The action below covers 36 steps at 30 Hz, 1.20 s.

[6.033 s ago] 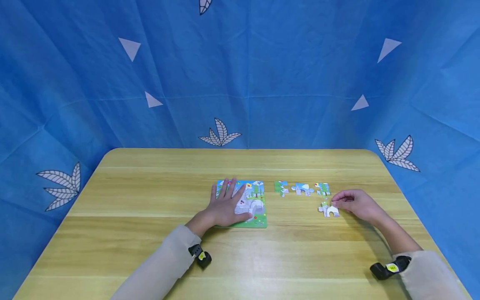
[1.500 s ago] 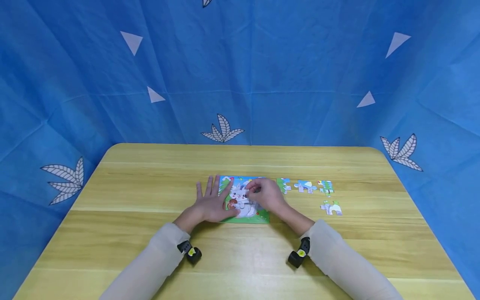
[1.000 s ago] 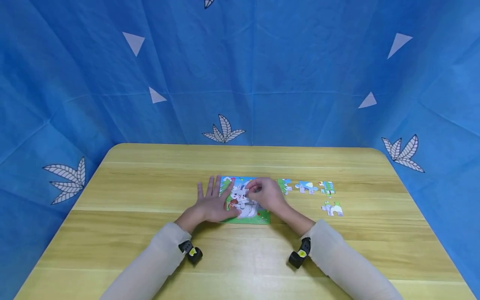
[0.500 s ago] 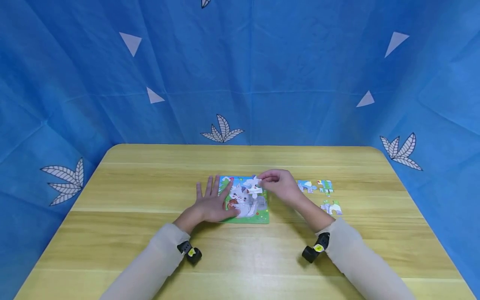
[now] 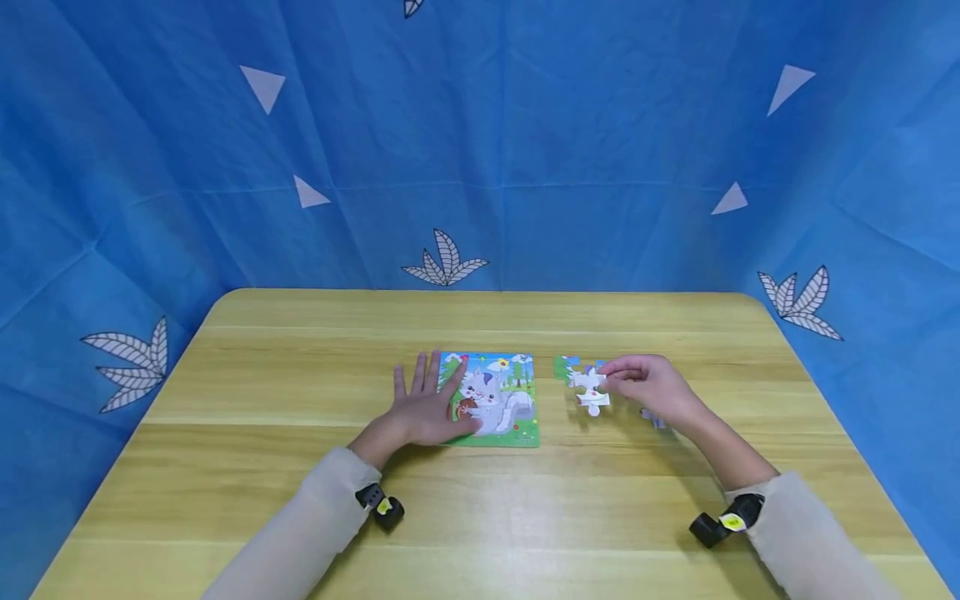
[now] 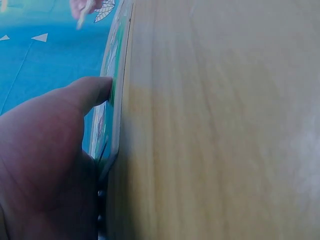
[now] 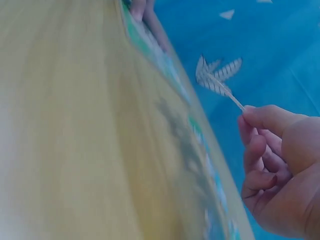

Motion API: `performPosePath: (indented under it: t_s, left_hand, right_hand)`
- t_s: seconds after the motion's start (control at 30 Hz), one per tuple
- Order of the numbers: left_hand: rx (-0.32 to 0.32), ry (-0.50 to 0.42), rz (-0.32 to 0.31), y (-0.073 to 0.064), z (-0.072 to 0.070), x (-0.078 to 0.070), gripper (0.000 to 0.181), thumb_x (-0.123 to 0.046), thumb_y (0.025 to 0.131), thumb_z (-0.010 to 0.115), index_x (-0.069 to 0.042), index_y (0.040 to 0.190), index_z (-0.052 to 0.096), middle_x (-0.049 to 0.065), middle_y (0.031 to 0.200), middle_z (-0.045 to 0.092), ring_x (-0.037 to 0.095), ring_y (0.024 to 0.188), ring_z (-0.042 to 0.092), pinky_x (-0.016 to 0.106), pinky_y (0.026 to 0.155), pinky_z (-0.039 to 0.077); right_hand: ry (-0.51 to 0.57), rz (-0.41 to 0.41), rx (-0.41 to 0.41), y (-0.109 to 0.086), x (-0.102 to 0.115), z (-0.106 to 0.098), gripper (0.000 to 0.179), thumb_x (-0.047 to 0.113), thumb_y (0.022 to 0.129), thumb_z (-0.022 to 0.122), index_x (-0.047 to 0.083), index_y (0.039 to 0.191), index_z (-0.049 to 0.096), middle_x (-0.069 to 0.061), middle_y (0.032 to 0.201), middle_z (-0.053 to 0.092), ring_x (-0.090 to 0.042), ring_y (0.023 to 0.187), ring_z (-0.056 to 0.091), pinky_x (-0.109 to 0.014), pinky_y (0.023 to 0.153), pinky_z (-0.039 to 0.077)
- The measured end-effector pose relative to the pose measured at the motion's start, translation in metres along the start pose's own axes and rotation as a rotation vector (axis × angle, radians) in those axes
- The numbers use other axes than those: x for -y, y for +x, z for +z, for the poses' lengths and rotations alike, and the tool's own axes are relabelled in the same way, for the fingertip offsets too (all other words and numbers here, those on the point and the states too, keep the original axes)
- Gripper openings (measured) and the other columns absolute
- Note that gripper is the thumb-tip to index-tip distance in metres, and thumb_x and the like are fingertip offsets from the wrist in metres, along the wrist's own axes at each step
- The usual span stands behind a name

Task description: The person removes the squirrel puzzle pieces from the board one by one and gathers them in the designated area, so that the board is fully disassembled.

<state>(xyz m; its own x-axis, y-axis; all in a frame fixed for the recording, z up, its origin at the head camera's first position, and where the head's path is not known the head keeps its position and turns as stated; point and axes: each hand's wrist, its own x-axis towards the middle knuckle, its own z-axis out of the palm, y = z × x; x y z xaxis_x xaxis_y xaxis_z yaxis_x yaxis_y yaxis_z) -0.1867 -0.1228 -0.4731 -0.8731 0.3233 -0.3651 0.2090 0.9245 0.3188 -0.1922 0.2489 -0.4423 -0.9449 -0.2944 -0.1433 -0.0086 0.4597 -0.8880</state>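
Observation:
A square jigsaw puzzle (image 5: 513,425) with a grey-white cartoon squirrel lies in the middle of the table. My left hand (image 5: 423,417) rests on its left part, fingers spread, thumb over the lower edge; in the left wrist view the thumb (image 6: 90,92) touches the puzzle's rim. Right of the puzzle, my right hand (image 5: 648,387) pinches a white puzzle piece (image 5: 588,390) between thumb and fingers, held above the table. The right wrist view shows this piece edge-on (image 7: 234,99), clear of the tabletop.
Loose pieces lie right of the puzzle: a green one (image 5: 564,367), another partly hidden behind the held piece, and a greyish one (image 5: 651,417) mostly covered by my right hand. Blue cloth (image 5: 495,167) hangs behind the wooden table (image 5: 480,517).
My right hand has lifted the white piece off the puzzle's upper middle and carried it right. Earlier it was at the lower-right loose piece. My left hand stays on the puzzle, slightly further left.

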Motion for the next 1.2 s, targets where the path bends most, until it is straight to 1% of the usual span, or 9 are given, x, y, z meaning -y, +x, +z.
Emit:
performPosePath:
  t_s: [0.17, 0.27, 0.43, 0.63, 0.7, 0.9, 1.07, 1.13, 1.2]
  left_hand:
    - [-0.007, -0.002, 0.0, 0.0, 0.0, 0.0, 0.101, -0.075, 0.091, 0.05, -0.032, 0.164, -0.005, 0.011, 0.166, -0.027, 0.034, 0.149, -0.031, 0.064, 0.11, -0.026]
    - [-0.006, 0.003, -0.005, 0.0, 0.001, 0.0, 0.101, -0.075, 0.091, 0.049, -0.032, 0.164, -0.005, 0.011, 0.166, -0.027, 0.034, 0.15, -0.031, 0.064, 0.111, -0.026]
    - [-0.011, 0.01, -0.003, -0.002, 0.0, 0.0, 0.1, -0.074, 0.092, 0.048, -0.03, 0.164, -0.005, 0.014, 0.166, -0.025, 0.035, 0.15, -0.029, 0.065, 0.111, -0.025]
    - [-0.032, 0.0, 0.011, -0.006, -0.003, -0.003, 0.1, -0.071, 0.092, 0.051, -0.025, 0.165, 0.0, 0.017, 0.168, -0.02, 0.039, 0.152, -0.023, 0.065, 0.113, -0.022]
    - [-0.036, -0.001, 0.01, -0.006, -0.004, -0.004, 0.1, -0.07, 0.092, 0.052, -0.025, 0.166, 0.002, 0.018, 0.168, -0.019, 0.039, 0.152, -0.023, 0.066, 0.113, -0.022]
    - [-0.015, 0.009, -0.006, -0.005, -0.001, -0.003, 0.1, -0.073, 0.092, 0.049, -0.031, 0.164, -0.006, 0.013, 0.166, -0.027, 0.034, 0.15, -0.03, 0.063, 0.111, -0.026]
    - [-0.047, -0.016, 0.022, -0.008, -0.002, -0.002, 0.099, -0.07, 0.092, 0.052, -0.027, 0.165, 0.002, 0.016, 0.167, -0.022, 0.038, 0.152, -0.025, 0.066, 0.112, -0.023]
    - [-0.061, -0.023, 0.038, -0.009, -0.003, -0.003, 0.098, -0.069, 0.092, 0.053, -0.025, 0.166, 0.006, 0.018, 0.168, -0.019, 0.04, 0.152, -0.022, 0.067, 0.113, -0.021]
    - [-0.064, -0.023, 0.044, -0.01, -0.003, -0.003, 0.097, -0.069, 0.093, 0.053, -0.026, 0.166, 0.006, 0.018, 0.168, -0.018, 0.04, 0.152, -0.021, 0.067, 0.113, -0.02]
  right_hand:
    - [-0.046, 0.031, 0.0, -0.017, -0.015, -0.016, 0.03, 0.018, 0.097, 0.071, -0.004, 0.117, 0.068, -0.012, 0.099, 0.074, -0.019, 0.076, 0.063, -0.029, 0.058, 0.047]
    - [-0.056, 0.024, -0.007, -0.022, -0.023, -0.02, 0.029, 0.017, 0.097, 0.071, -0.005, 0.115, 0.068, -0.011, 0.095, 0.074, -0.016, 0.074, 0.063, -0.028, 0.056, 0.045]
    - [-0.061, -0.012, -0.003, -0.021, -0.032, -0.02, 0.025, 0.013, 0.096, 0.072, -0.006, 0.113, 0.069, -0.011, 0.091, 0.074, -0.015, 0.07, 0.061, -0.027, 0.054, 0.045]
    - [-0.115, -0.072, -0.011, -0.016, -0.038, -0.017, 0.018, 0.005, 0.095, 0.071, -0.005, 0.11, 0.071, -0.009, 0.089, 0.074, -0.012, 0.068, 0.06, -0.024, 0.057, 0.046]
    - [-0.133, -0.084, -0.016, -0.015, -0.039, -0.016, 0.017, 0.004, 0.094, 0.071, -0.005, 0.109, 0.071, -0.009, 0.089, 0.073, -0.012, 0.067, 0.058, -0.024, 0.057, 0.046]
    - [-0.182, -0.09, -0.05, -0.016, -0.037, -0.015, 0.017, 0.004, 0.093, 0.072, -0.003, 0.108, 0.072, -0.008, 0.091, 0.07, -0.01, 0.067, 0.053, -0.022, 0.057, 0.044]
    - [-0.205, -0.106, -0.067, -0.016, -0.034, -0.014, 0.016, 0.006, 0.093, 0.074, -0.001, 0.107, 0.074, -0.009, 0.094, 0.07, -0.009, 0.067, 0.048, -0.021, 0.055, 0.041]
    - [-0.211, -0.093, -0.068, -0.015, -0.03, -0.014, 0.015, 0.007, 0.093, 0.074, 0.0, 0.106, 0.074, -0.007, 0.088, 0.067, -0.008, 0.063, 0.045, -0.022, 0.052, 0.038]
    - [-0.214, -0.074, -0.065, -0.014, -0.025, -0.013, 0.015, 0.008, 0.093, 0.074, 0.001, 0.107, 0.074, -0.005, 0.082, 0.063, -0.008, 0.059, 0.041, -0.022, 0.05, 0.036]
